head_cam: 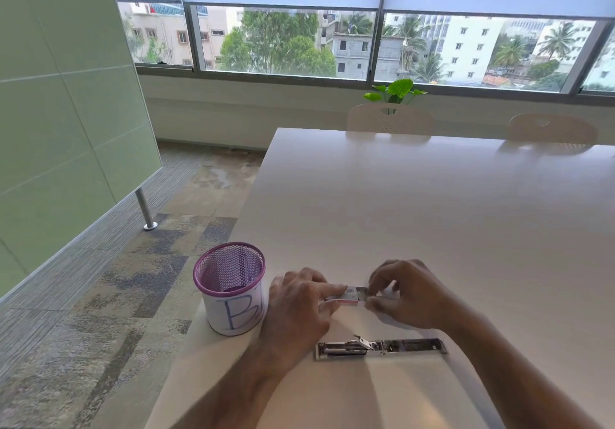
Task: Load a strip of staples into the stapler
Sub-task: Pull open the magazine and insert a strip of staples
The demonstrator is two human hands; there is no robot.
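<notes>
A metal stapler (381,348) lies swung fully open and flat on the white table (432,215), close to the near edge, with its channel facing up. Just beyond it a small staple box (350,295) is held off the surface between both hands. My left hand (299,309) grips the box's left end with thumb and fingers. My right hand (402,292) pinches at the box's right end, where a silvery inner part (362,292) sticks out. Whether that part is a tray or a staple strip is too small to tell.
A purple mesh pen cup (230,287) with a white label marked "B" stands at the table's left edge, touching distance from my left hand. Two pale chairs (389,119) sit at the far side. The table's left edge drops to carpet.
</notes>
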